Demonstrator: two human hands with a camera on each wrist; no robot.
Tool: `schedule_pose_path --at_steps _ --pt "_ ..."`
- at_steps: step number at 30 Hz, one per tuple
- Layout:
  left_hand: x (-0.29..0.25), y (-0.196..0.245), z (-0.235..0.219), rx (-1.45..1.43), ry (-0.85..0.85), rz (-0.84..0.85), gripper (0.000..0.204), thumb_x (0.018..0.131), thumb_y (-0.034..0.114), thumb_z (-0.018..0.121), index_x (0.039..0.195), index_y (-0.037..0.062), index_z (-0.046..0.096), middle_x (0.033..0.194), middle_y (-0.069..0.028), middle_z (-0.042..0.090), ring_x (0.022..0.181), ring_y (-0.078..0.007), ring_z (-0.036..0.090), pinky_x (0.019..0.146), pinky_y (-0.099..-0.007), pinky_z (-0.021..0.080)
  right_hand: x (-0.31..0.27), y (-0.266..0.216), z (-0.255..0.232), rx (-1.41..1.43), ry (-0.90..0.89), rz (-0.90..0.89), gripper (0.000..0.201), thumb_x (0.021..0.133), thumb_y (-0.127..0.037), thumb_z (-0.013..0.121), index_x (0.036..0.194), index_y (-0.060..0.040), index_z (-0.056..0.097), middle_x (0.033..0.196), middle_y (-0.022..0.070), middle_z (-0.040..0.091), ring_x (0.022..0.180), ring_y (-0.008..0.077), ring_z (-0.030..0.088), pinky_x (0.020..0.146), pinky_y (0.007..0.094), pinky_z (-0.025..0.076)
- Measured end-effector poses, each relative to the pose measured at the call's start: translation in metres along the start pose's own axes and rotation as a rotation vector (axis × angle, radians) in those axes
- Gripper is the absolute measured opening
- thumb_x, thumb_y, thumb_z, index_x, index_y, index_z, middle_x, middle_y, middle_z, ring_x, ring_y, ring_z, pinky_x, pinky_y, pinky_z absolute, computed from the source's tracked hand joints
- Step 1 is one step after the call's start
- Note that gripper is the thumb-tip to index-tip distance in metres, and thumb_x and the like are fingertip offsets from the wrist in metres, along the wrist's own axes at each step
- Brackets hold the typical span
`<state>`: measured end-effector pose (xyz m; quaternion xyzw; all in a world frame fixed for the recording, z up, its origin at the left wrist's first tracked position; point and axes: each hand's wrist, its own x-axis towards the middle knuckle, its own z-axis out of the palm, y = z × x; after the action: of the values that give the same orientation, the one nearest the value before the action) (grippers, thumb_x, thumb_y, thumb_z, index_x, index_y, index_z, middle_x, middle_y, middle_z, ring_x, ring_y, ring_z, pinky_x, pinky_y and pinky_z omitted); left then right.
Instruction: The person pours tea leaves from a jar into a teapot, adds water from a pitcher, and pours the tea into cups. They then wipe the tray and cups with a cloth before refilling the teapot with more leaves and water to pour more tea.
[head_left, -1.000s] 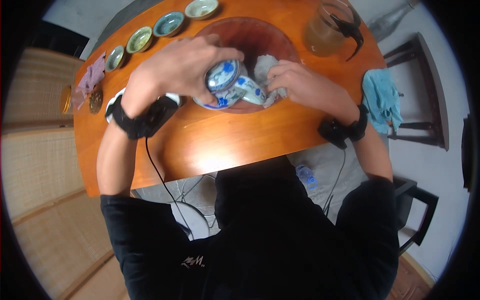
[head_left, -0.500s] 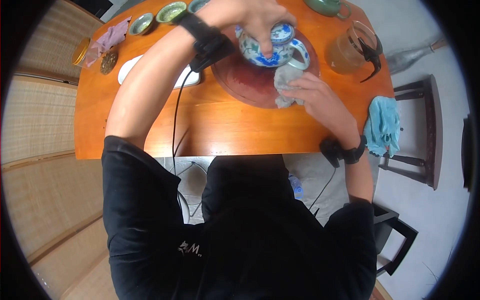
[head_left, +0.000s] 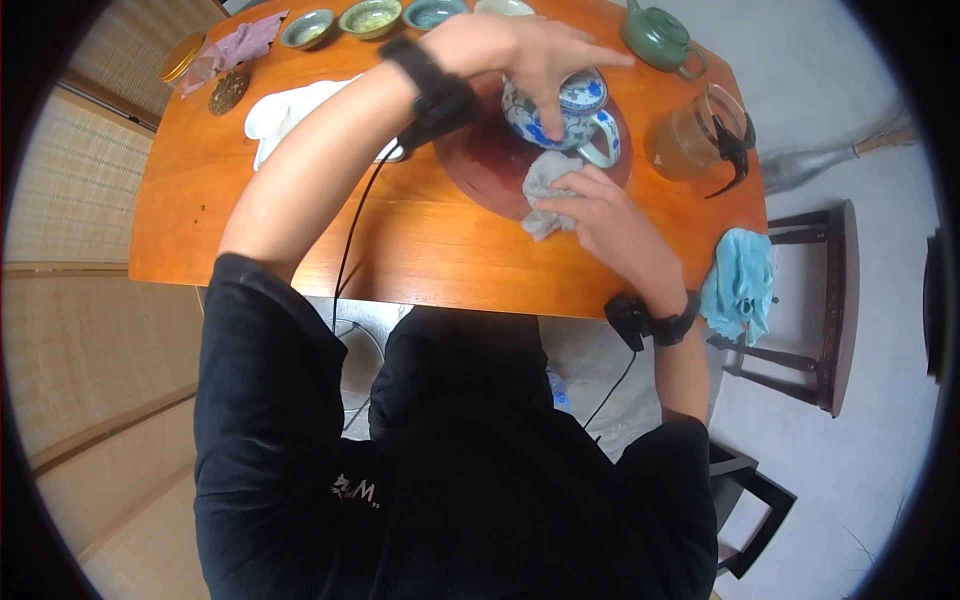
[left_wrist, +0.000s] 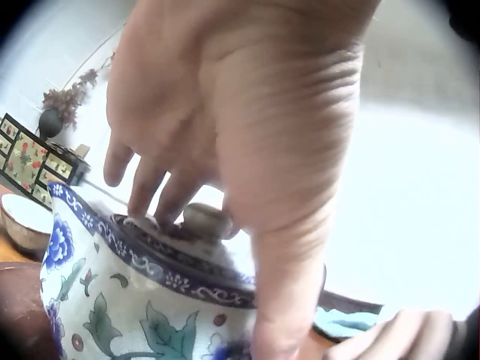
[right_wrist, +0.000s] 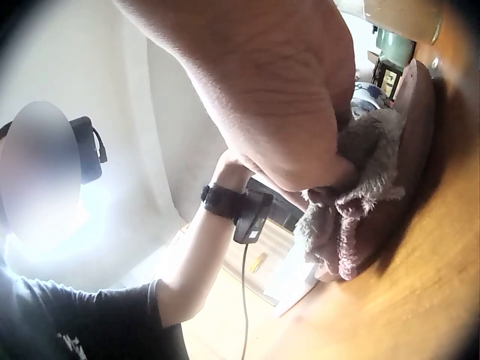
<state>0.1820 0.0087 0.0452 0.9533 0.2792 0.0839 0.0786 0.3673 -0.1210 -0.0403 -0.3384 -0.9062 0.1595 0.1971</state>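
A blue-and-white porcelain teapot [head_left: 580, 130] with a lid stands upright on a round reddish-brown tray [head_left: 475, 165]. Spread over its top is my left hand [head_left: 525, 55], the thumb down along the near side of the pot and the forefinger stretched out to the right. In the left wrist view the other fingers reach behind the lid's knob [left_wrist: 206, 220]. My right hand [head_left: 620, 225] holds a crumpled grey cloth [head_left: 550, 185] at the tray's near right edge, close to the teapot's handle.
Several small glazed bowls [head_left: 370, 18] line the far side. A green teapot [head_left: 660, 38] and a glass pitcher [head_left: 685, 140] with a black handle stand at right. A blue cloth [head_left: 738, 285] hangs at the right edge. Left lie a white dish [head_left: 290, 110] and a pink cloth [head_left: 245, 42].
The teapot, tilted in the left hand earlier, now stands upright on the tray. The left hand's fingers have spread off it. The right hand has drawn away from the pot with the cloth.
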Motion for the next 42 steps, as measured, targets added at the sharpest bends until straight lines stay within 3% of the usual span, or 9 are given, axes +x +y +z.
schedule_pose_path --at_steps 4,6,8,11,17,20,28,35,42 --pt "-0.092 0.024 0.002 -0.177 0.532 -0.242 0.056 0.071 0.019 0.077 0.12 0.0013 0.058 0.11 -0.018 0.065 0.102 -0.034 0.063 0.091 -0.0406 0.05 0.005 -0.008 -0.004 -0.027 -0.041 0.019 0.042 0.067 0.014 0.053 0.103 -0.0015 0.069 0.098 0.0148 0.061 0.098 0.0327 0.057 0.088 0.0385 0.047" --pt "-0.143 0.062 0.019 -0.189 0.498 -0.526 0.041 0.083 0.018 0.068 0.118 -0.0015 0.059 0.111 -0.0205 0.064 0.105 -0.035 0.061 0.092 -0.041 0.049 0.019 -0.019 -0.014 -0.037 0.026 0.017 0.034 0.069 0.008 0.057 0.1 -0.0009 0.067 0.096 0.0164 0.061 0.095 0.0344 0.057 0.085 0.0402 0.047" --pt "-0.167 0.076 0.063 -0.252 0.387 -0.548 0.037 0.084 0.016 0.066 0.116 -0.0018 0.06 0.119 -0.0223 0.06 0.106 -0.0367 0.06 0.091 -0.0415 0.049 0.045 -0.032 -0.023 -0.033 0.16 -0.008 0.018 0.073 -0.001 0.063 0.091 0.0004 0.066 0.094 0.0179 0.06 0.089 0.0365 0.056 0.081 0.0427 0.048" --pt "-0.173 0.091 0.108 -0.182 0.434 -0.549 0.037 0.085 0.016 0.065 0.119 0.0013 0.061 0.133 -0.0205 0.051 0.106 -0.0392 0.058 0.091 -0.0427 0.049 0.104 -0.031 -0.014 -0.129 0.277 -0.105 0.03 0.073 0.004 0.054 0.101 0.0029 0.063 0.095 0.0223 0.06 0.092 0.0371 0.058 0.083 0.0431 0.047" --pt "-0.179 0.088 0.131 0.014 0.379 -0.462 0.043 0.086 0.019 0.063 0.126 0.0055 0.058 0.136 -0.0164 0.051 0.107 -0.0314 0.058 0.09 -0.0401 0.046 0.195 -0.018 0.037 -0.58 0.055 0.124 0.01 0.079 -0.004 0.062 0.085 0.0007 0.068 0.085 0.0213 0.068 0.082 0.0364 0.068 0.07 0.0399 0.056" --pt "-0.182 0.089 0.131 0.063 0.356 -0.46 0.047 0.084 0.019 0.063 0.129 0.008 0.057 0.137 -0.0144 0.051 0.109 -0.0273 0.057 0.091 -0.0375 0.044 0.21 -0.001 0.053 -0.711 -0.069 0.227 0.014 0.078 -0.006 0.066 0.089 -0.0023 0.072 0.095 0.0193 0.07 0.091 0.0346 0.069 0.074 0.0368 0.057" --pt "-0.182 0.088 0.129 0.13 0.343 -0.452 0.05 0.078 0.015 0.063 0.128 0.0108 0.058 0.135 -0.0108 0.055 0.108 -0.0215 0.059 0.085 -0.0357 0.043 0.179 0.016 0.053 -0.367 -0.144 -0.057 0.011 0.078 -0.005 0.064 0.086 0.0012 0.064 0.088 0.021 0.066 0.087 0.0413 0.062 0.073 0.0443 0.051" --pt "-0.18 0.09 0.136 0.189 0.358 -0.458 0.051 0.076 0.01 0.06 0.127 0.0112 0.059 0.132 -0.0096 0.057 0.105 -0.0203 0.06 0.084 -0.0365 0.043 0.105 -0.001 0.032 -0.193 -0.132 -0.348 0.019 0.076 -0.007 0.065 0.092 0.0029 0.064 0.094 0.0171 0.061 0.097 0.0365 0.059 0.082 0.0399 0.05" --pt "-0.181 0.091 0.137 0.195 0.353 -0.458 0.055 0.073 0.006 0.06 0.128 0.0116 0.059 0.133 -0.0102 0.057 0.104 -0.0208 0.061 0.085 -0.0363 0.043 0.05 -0.011 0.002 -0.325 -0.318 -0.283 0.022 0.071 0.002 0.065 0.093 0.0018 0.067 0.096 0.0142 0.062 0.1 0.0326 0.06 0.088 0.0389 0.05"
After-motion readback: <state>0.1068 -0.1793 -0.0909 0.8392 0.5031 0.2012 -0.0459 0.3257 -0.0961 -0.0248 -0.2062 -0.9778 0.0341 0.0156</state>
